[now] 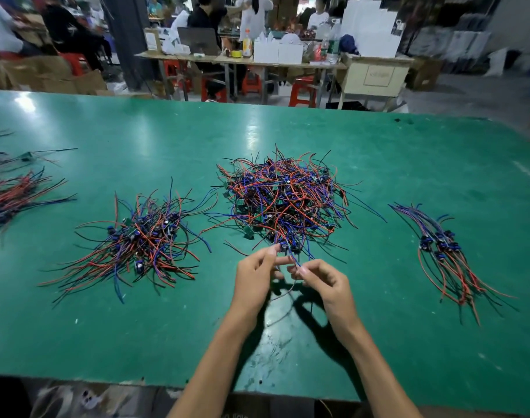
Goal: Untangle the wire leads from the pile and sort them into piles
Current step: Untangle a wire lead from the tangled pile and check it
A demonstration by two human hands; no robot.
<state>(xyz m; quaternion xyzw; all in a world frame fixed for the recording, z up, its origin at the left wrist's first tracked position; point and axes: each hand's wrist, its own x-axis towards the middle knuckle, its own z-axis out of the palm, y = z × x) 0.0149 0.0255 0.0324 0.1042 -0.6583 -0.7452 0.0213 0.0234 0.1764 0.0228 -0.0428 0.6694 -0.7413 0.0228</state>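
A big tangled pile (283, 197) of red, blue and black wire leads with small green boards lies mid-table. At its near edge my left hand (256, 274) pinches a lead's small component (283, 246). My right hand (324, 280) pinches the thin wires (294, 260) trailing from that same lead, just right of the left hand. A looser pile (143, 245) lies to the left. A neat, aligned bundle (447, 254) lies to the right.
The green table (378, 158) stretches wide, its near edge at the bottom. More leads (7, 191) lie at the far left edge. Behind the table are people, red stools, boxes and another workbench (257, 60).
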